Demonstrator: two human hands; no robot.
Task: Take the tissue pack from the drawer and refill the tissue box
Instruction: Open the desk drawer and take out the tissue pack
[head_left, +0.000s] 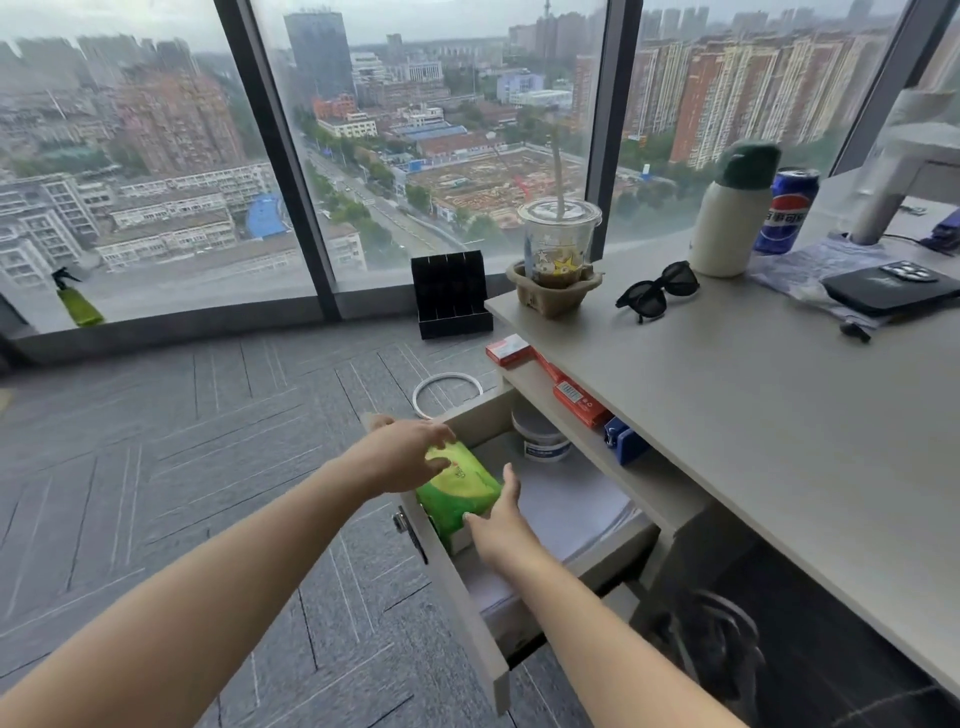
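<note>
Green pack: the tissue pack (457, 488), in green and yellow plastic wrap, sits at the front left corner of the open drawer (457, 613), between my two hands.
Left hand: my left hand (410, 452) lies over the far end of the pack, fingers spread and touching the wrap, not yet closed around it.
Right hand: my right hand (501, 525) presses flat against the near right side, fingers apart, thumb at the top edge.
Done: the drawer is pulled out and the pack is found.
Left: I judge the lift has not started; the pack rests on the drawer floor.
Tissue box: I see none on the worktop (753, 405) beyond my right hand, so the refill is all ahead.
</note>
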